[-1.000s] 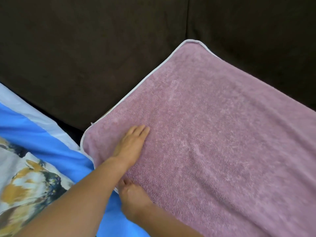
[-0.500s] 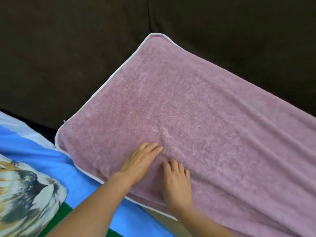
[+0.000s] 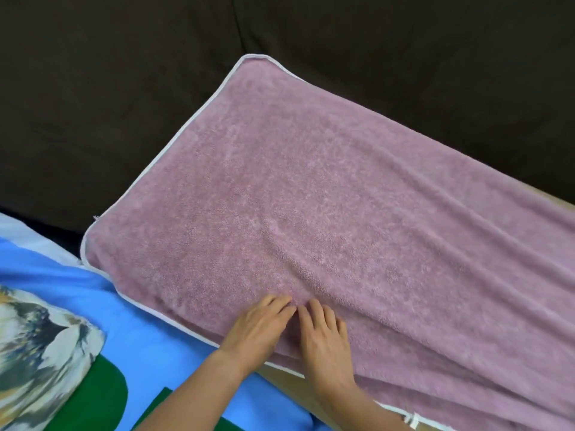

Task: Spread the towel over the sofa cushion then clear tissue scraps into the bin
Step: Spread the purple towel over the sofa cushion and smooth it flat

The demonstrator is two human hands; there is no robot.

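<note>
- Towel: mauve-pink terry cloth with a white bound edge, laid flat over the sofa cushion and running diagonally from upper centre to the lower right border of the view.
- Towel corners: one rounded corner lies against the dark brown sofa backrest; a second rounded corner lies at the left, just beside the blue printed fabric.
- Towel surface: long shallow creases run from the area in front of the hands toward the right edge. The left half is nearly smooth.
- Sofa cushion: almost fully covered; only a tan strip shows below the towel's near edge, between the two forearms.
- Left hand: palm down, fingers extended and held close together, resting flat on the towel near its front edge. It grips nothing.
- Right hand: palm down, fingers extended and slightly fanned, resting flat on the towel just beside the left hand. It grips nothing.
- Hand relation: the fingertips of both hands nearly meet at one point on the cloth; whether they touch cannot be determined.
- Printed pillow: lies at the lower left on the blue printed fabric, well apart from the towel.
</note>
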